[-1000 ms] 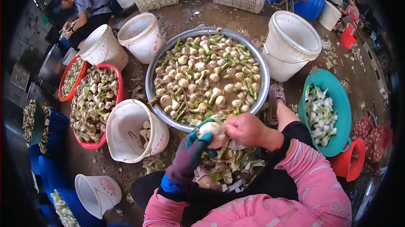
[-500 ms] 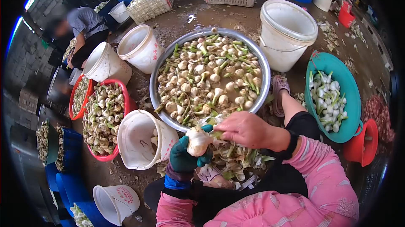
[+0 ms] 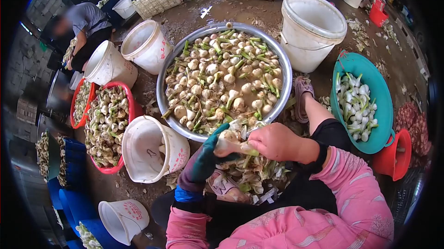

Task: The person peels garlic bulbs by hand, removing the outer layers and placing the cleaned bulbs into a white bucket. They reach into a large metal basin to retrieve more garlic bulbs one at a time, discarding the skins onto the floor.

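Observation:
My left hand (image 3: pixel 206 159), in a dark green glove, is closed around a garlic bulb (image 3: pixel 225 143) in front of the metal basin. My bare right hand (image 3: pixel 273 141) pinches the stalk end of that bulb, with a bit of pale green leaf at its fingertips. The bulb lies with its stalk pointing right. Just beyond both hands the round basin (image 3: pixel 287 87) holds water and many garlic bulbs with cut green stems. Under the hands lies a heap of peeled garlic skins (image 3: pixel 256 175).
Left of the basin stand white buckets (image 3: pixel 143 149) and a red tub (image 3: pixel 134 105) heaped with garlic. To the right are a large white bucket (image 3: pixel 307 52), a teal basin (image 3: pixel 386 110) of cleaned bulbs and a red bucket (image 3: pixel 393 159). Another person (image 3: pixel 88 22) works at far left.
The bulb has turned from upright to sideways, its stalk now toward my right hand. My left hand has rolled with it. The whole view has shifted slightly.

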A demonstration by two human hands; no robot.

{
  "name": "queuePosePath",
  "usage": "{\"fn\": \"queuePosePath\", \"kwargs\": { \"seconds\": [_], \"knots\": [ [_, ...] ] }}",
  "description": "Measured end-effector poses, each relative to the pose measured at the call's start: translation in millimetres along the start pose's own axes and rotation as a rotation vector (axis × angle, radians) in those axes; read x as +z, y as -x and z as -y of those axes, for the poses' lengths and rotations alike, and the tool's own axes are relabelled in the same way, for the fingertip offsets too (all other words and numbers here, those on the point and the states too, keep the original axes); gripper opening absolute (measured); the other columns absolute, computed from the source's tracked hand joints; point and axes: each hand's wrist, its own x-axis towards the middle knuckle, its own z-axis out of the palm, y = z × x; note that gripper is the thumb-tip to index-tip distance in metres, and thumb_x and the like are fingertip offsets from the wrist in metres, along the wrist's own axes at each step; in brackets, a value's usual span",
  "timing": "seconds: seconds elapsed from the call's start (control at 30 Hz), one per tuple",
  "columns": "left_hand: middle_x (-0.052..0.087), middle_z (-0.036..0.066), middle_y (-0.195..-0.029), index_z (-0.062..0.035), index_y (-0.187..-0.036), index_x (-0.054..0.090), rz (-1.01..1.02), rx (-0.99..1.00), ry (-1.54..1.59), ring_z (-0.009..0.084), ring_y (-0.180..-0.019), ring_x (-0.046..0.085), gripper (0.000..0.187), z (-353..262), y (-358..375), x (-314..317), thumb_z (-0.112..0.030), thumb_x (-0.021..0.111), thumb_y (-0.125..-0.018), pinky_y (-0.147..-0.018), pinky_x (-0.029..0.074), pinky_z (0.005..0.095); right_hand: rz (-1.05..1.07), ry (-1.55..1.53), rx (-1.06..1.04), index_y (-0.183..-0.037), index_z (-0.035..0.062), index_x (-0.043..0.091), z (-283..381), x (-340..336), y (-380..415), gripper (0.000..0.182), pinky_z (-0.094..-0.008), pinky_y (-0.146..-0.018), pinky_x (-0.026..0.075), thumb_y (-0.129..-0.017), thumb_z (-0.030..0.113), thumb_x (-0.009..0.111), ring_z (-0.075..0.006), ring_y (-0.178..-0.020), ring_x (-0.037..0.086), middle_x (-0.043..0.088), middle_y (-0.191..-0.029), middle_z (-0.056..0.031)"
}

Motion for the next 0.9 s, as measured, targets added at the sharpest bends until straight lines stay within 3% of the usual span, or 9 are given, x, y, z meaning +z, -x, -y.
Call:
{"fn": "queuePosePath", "kwargs": {
  "seconds": [0.2, 0.33, 0.4, 0.47, 0.53, 0.6, 0.7, 0.83, 0.9],
  "knots": [
    [0.05, 0.007, -0.109, -0.0008, -0.124, 0.036, 0.033, -0.08, -0.345, 0.0176, -0.103, 0.047, 0.052, 8, -1, -16, -0.035, 0.044, -0.086, -0.086, 0.04, 0.0326, -0.009, -0.484, -0.014, -0.083, 0.0024, 0.057, 0, 7, -7, 0.014, -0.0317, -0.054, 0.043, -0.082, 0.013, 0.048, -0.0212, -0.054, 0.054, 0.054, -0.061, -0.0104],
    [0.05, 0.007, -0.107, -0.0001, -0.123, 0.037, 0.145, -0.12, -0.395, 0.0156, -0.099, 0.048, 0.048, 2, 3, -2, -0.033, 0.04, -0.088, -0.088, 0.035, 0.0277, -0.396, 0.186, 0.091, -0.08, 0.0042, 0.059, -36, 22, -26, 0.014, -0.0368, -0.059, 0.046, -0.075, 0.011, 0.048, -0.0307, -0.067, 0.058, 0.059, -0.071, -0.0146],
    [0.05, 0.014, -0.11, 0.0, -0.125, 0.033, 0.021, -0.04, -0.121, 0.0227, -0.096, 0.051, 0.056, 7, 7, 3, -0.039, 0.044, -0.086, -0.085, 0.04, 0.0341, 0.322, 0.441, 0.302, -0.076, 0.0045, 0.061, -47, 30, -30, 0.014, -0.0365, -0.061, 0.047, -0.07, 0.01, 0.049, -0.0296, -0.073, 0.059, 0.06, -0.077, -0.015],
    [0.046, 0.016, -0.115, -0.003, -0.13, 0.023, -0.037, 0.081, -0.065, 0.027, -0.101, 0.049, 0.067, 6, 3, -3, -0.044, 0.047, -0.083, -0.088, 0.04, 0.0375, 0.527, 0.428, 0.168, -0.079, 0.0016, 0.062, -49, 47, -17, 0.02, -0.0394, -0.057, 0.048, -0.072, 0.013, 0.047, -0.0315, -0.069, 0.06, 0.061, -0.078, -0.0154],
    [0.044, 0.016, -0.117, -0.0031, -0.13, 0.022, -0.112, 0.201, -0.175, 0.0243, -0.103, 0.047, 0.066, 7, 4, -7, -0.042, 0.048, -0.083, -0.088, 0.039, 0.0352, 0.321, 0.287, 0.184, -0.084, -0.0003, 0.059, -41, 47, -25, 0.025, -0.036, -0.052, 0.047, -0.08, 0.02, 0.045, -0.0264, -0.063, 0.061, 0.061, -0.073, -0.0123],
    [0.043, 0.015, -0.118, -0.003, -0.131, 0.022, -0.185, 0.21, -0.353, 0.0226, -0.104, 0.046, 0.064, -2, 9, 8, -0.038, 0.048, -0.084, -0.088, 0.038, 0.0339, 0.264, -0.924, 0.643, -0.087, -0.0006, 0.056, -3, 17, -31, 0.034, -0.0312, -0.047, 0.045, -0.085, 0.03, 0.043, -0.0193, -0.056, 0.059, 0.058, -0.065, -0.0076],
    [0.043, 0.014, -0.12, -0.0022, -0.131, 0.022, -0.257, 0.27, -0.559, 0.0197, -0.105, 0.044, 0.059, 0, 8, 15, -0.032, 0.047, -0.085, -0.089, 0.036, 0.0315, 0.479, -1.283, 0.402, -0.084, 0.0, 0.055, 10, 21, -22, 0.042, -0.0276, -0.044, 0.042, -0.086, 0.04, 0.041, -0.0144, -0.051, 0.057, 0.056, -0.06, -0.0052],
    [0.048, 0.01, -0.11, -0.0005, -0.129, 0.024, -0.3, 0.338, -0.665, 0.0162, -0.095, 0.048, 0.058, 3, 6, 14, -0.02, 0.053, -0.083, -0.081, 0.04, 0.0273, -0.07, -0.336, -0.048, -0.077, 0.002, 0.054, 16, 29, -19, 0.034, -0.0348, -0.048, 0.043, -0.086, 0.032, 0.042, -0.0232, -0.049, 0.053, 0.053, -0.058, -0.012],
    [0.05, 0.009, -0.105, 0.0, -0.127, 0.028, -0.33, 0.189, -0.707, 0.0153, -0.092, 0.049, 0.055, 5, 8, 12, -0.018, 0.054, -0.082, -0.08, 0.04, 0.0262, -0.123, 0.105, -0.187, -0.082, 0.0041, 0.054, 9, 28, -17, 0.032, -0.0256, -0.044, 0.04, -0.089, 0.032, 0.039, -0.0109, -0.048, 0.051, 0.049, -0.059, -0.0034]
  ]
}}
